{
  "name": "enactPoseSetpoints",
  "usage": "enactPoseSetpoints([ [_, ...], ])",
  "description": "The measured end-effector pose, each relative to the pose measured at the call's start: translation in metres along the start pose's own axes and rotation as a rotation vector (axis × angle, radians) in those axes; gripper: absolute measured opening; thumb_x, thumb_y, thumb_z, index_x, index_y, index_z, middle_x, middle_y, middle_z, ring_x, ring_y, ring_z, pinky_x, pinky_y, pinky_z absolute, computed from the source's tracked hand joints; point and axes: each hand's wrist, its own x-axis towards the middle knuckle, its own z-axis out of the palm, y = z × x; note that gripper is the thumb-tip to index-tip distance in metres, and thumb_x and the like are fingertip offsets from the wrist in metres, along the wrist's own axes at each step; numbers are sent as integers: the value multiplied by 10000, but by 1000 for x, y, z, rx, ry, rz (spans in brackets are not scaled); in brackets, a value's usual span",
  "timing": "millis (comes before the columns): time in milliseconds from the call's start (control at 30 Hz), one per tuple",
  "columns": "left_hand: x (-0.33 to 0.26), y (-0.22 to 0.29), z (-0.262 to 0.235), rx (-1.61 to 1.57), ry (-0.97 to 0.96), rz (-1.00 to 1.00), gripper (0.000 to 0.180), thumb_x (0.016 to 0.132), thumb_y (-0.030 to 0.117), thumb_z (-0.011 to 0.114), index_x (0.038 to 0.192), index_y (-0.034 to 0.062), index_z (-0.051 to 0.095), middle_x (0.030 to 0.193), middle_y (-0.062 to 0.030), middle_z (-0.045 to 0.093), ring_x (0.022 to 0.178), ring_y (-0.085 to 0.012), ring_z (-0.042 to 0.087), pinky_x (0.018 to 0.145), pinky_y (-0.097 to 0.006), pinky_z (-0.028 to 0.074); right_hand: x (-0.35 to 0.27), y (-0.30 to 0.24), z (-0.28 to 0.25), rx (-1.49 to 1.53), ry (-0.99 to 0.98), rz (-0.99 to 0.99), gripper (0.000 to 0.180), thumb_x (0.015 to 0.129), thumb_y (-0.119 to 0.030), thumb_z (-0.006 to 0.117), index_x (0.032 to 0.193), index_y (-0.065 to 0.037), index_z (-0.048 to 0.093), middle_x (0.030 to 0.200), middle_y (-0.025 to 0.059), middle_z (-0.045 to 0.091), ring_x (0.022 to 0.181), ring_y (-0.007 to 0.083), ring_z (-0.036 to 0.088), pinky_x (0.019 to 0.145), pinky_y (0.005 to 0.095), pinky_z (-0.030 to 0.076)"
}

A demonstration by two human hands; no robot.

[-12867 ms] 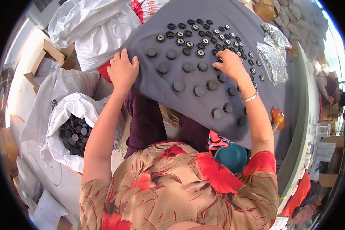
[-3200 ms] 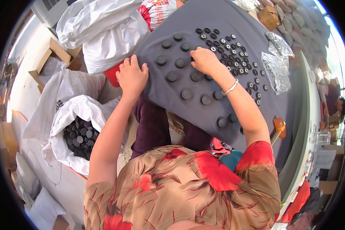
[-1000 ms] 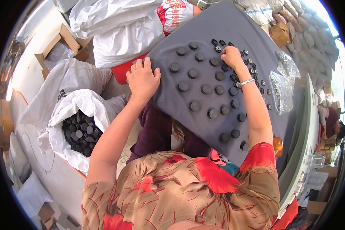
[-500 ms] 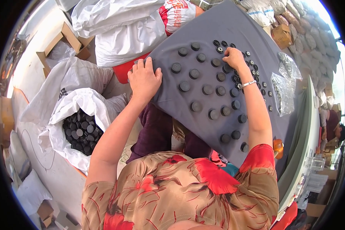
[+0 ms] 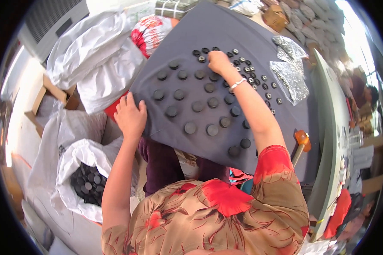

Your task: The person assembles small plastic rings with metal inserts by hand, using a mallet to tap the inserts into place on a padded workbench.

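My left hand (image 5: 131,115) lies with fingers spread on the left edge of the table covered in grey cloth (image 5: 178,42). My right hand (image 5: 219,62) is closed, fingertips down, among small black rings, several with metal centres; what it pinches, if anything, is hidden. Beside it stands a small ring with a metal centre (image 5: 201,59). Between my hands, several round black caps (image 5: 197,106) are spread over the cloth in loose rows. A clear plastic bag of small silvery parts (image 5: 290,80) lies on the far right of the cloth.
A mallet with an orange head (image 5: 302,140) lies near my right elbow. On the floor at left, an open white sack (image 5: 68,191) holds many black caps. White sacks (image 5: 110,76) press against the table's left side. A cardboard box (image 5: 275,19) stands beyond the far end.
The view has shifted, so the table sits further left and lower in the picture. My right hand stays among the small rings, its fingers now more curled. My left hand stays on the edge.
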Motion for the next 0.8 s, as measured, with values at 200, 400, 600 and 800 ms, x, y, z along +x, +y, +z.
enactPoseSetpoints([
  [200, 1, -1, 1, 18, 15, 16, 527, 842, 334, 615, 1279, 49, 542, 1266, -159, 562, 1109, -328, 553, 902, -494, 431, -6, -4, 1, 240, 121, -38, 211, 700, -31, 628, 906, -40, 672, 935, 168, 680, 925, 346, 646, 800, 415, 509],
  [400, 1, 0, -4, 3, -27, 0, 544, 842, 353, 616, 1283, 44, 536, 1270, -179, 556, 1115, -334, 548, 893, -499, 433, -18, 2, -22, 1155, -186, 159, 231, 752, -10, 630, 980, 33, 638, 775, 56, 615, 595, 103, 571, 494, 231, 478],
  [600, -1, 0, -4, -3, -35, -18, 549, 845, 348, 617, 1291, 40, 530, 1283, -199, 546, 1128, -345, 540, 899, -504, 424, -11, 18, -21, 826, -173, 293, 223, 832, -21, 534, 1003, 39, 664, 787, 100, 660, 579, 148, 616, 481, 278, 509],
  [800, 1, -1, -4, -24, -28, -20, 550, 843, 342, 619, 1288, 31, 529, 1274, -209, 550, 1132, -351, 537, 907, -506, 417, -15, 12, -24, 468, -173, 108, 277, 792, -52, 614, 1049, 33, 672, 940, 185, 696, 819, 269, 687, 710, 363, 556],
])
